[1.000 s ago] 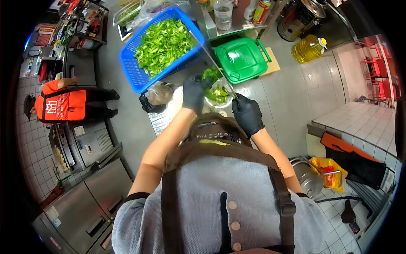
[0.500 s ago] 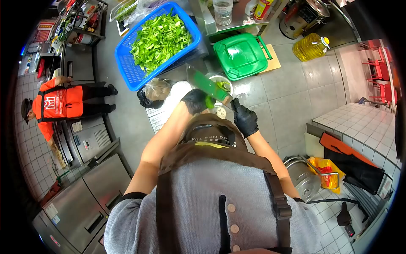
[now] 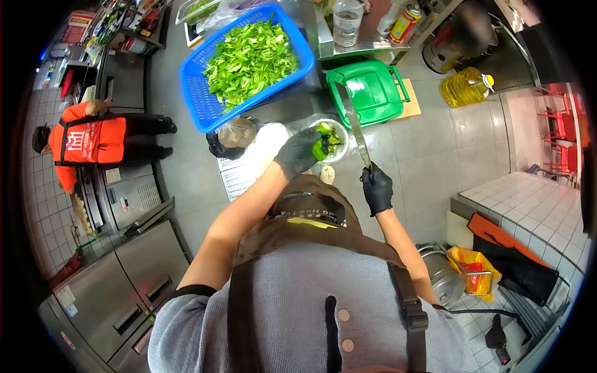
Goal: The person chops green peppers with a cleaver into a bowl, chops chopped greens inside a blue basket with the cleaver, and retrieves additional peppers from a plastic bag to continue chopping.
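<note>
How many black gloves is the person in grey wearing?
2: one on the left hand, holding a green vegetable, and one on the right hand, gripping a knife. Both are in plain view.

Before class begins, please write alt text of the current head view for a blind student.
A black-gloved left hand holds a green vegetable by a white tub while the right hand grips a knife. A blue basket of chopped greens and a green lidded bin sit beyond; a person in orange stands at left.
</note>
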`<act>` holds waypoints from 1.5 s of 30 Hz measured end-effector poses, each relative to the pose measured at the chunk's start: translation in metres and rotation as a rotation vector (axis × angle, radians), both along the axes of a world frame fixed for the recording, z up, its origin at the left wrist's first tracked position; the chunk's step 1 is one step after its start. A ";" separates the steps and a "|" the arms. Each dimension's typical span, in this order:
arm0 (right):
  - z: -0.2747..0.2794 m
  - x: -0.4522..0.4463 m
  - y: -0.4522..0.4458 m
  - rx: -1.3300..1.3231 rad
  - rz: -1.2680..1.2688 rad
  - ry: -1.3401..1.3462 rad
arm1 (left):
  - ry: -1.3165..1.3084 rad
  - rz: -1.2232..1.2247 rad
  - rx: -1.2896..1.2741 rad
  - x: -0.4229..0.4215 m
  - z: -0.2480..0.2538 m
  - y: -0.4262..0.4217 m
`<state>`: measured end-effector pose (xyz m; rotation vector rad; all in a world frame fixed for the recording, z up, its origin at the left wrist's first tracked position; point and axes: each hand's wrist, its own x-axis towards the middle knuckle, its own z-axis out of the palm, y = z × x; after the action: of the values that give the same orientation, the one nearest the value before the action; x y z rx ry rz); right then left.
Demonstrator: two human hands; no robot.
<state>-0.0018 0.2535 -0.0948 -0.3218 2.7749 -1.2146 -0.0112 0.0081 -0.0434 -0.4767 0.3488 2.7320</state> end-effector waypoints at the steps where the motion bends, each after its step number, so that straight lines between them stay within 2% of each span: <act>1: 0.014 -0.003 -0.008 0.000 0.033 0.085 | -0.008 0.055 -0.006 0.002 0.000 -0.004; 5: 0.057 -0.022 -0.043 0.005 0.199 0.387 | -0.110 0.202 0.095 0.007 0.011 -0.027; 8: 0.100 -0.037 -0.075 0.070 0.365 0.536 | -0.061 0.276 -0.155 0.009 0.028 -0.038; 9: 0.106 -0.040 -0.085 0.092 0.417 0.558 | 0.022 0.369 -0.203 0.011 0.049 -0.038; 12: 0.114 -0.048 -0.114 0.150 0.506 0.673 | -0.041 0.507 -0.410 0.018 0.074 -0.047; 13: 0.118 -0.051 -0.125 0.165 0.523 0.732 | -0.112 0.556 -0.406 0.020 0.080 -0.051; 16: 0.118 -0.053 -0.149 0.137 0.550 0.822 | -0.045 0.676 -0.462 0.021 0.079 -0.067; 17: 0.121 -0.050 -0.151 0.181 0.558 0.787 | -0.178 0.702 -0.518 0.022 0.078 -0.071; 20: 0.123 -0.040 -0.147 0.247 0.540 0.636 | -0.163 0.663 -0.579 0.021 0.078 -0.078; 22: 0.130 -0.030 -0.138 0.291 0.462 0.551 | -0.005 0.593 -0.714 0.010 0.076 -0.066; 23: 0.127 -0.027 -0.133 0.229 0.396 0.562 | 0.073 0.571 -0.786 0.007 0.076 -0.063; 25: 0.120 -0.021 -0.122 0.097 0.277 0.585 | 0.091 0.553 -0.771 0.001 0.075 -0.052; 27: 0.119 -0.017 -0.111 0.099 0.258 0.553 | 0.146 0.537 -0.776 -0.002 0.070 -0.041; 30: 0.116 -0.021 -0.105 0.162 0.258 0.552 | 0.149 0.540 -0.930 -0.006 0.067 -0.038; 31: 0.116 -0.025 -0.108 0.145 0.263 0.560 | 0.143 0.493 -0.836 -0.007 0.072 -0.043; 33: 0.109 -0.032 -0.117 0.177 0.294 0.563 | 0.118 0.375 -0.788 -0.008 0.053 -0.070; 34: 0.097 -0.038 -0.126 0.226 0.316 0.566 | 0.108 0.325 -0.763 -0.010 0.059 -0.080; 35: 0.089 -0.045 -0.134 0.275 0.340 0.572 | 0.107 0.473 -0.784 -0.009 0.064 -0.078; 38: 0.085 -0.062 -0.165 0.193 0.423 0.617 | 0.117 0.717 -0.782 -0.010 0.051 -0.110; 39: 0.110 -0.062 -0.175 0.146 0.463 0.528 | 0.130 0.761 -0.909 -0.010 0.053 -0.118; 42: 0.116 -0.067 -0.208 0.078 0.522 0.365 | 0.196 0.949 -1.215 -0.021 0.035 -0.141; 43: 0.120 -0.070 -0.222 0.199 0.539 0.292 | 0.191 0.966 -1.298 -0.023 0.036 -0.151; 45: 0.121 -0.079 -0.242 0.217 0.559 0.367 | 0.177 0.991 -1.462 -0.025 0.043 -0.174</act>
<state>-0.0806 0.0112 0.0263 -1.3008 2.7505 -0.7704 -0.0361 -0.1660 -0.0003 -0.8647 2.8119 2.7386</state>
